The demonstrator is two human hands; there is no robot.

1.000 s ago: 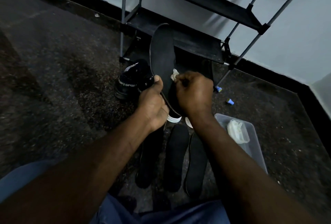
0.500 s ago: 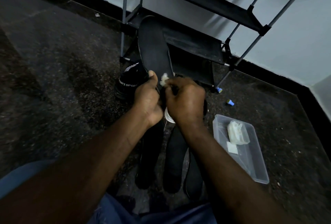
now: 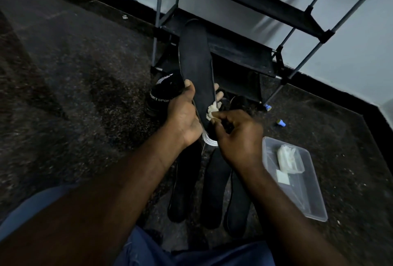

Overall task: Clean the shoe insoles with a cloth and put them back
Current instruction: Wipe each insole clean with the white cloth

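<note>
Left hand [image 3: 182, 114] gripping insole [image 3: 195, 57], right hand [image 3: 238, 136] pinching cloth [image 3: 211, 111], forearms extended

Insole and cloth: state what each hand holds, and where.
The left hand grips the raised insole near its lower end; the right hand pinches a wad of white cloth against it.

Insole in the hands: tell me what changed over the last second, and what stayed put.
The right hand, pinching the cloth, slid down the raised insole from its middle toward the heel. The left hand kept gripping that insole; nothing was let go. The three floor insoles, black shoe and clear tray stayed put.
</note>
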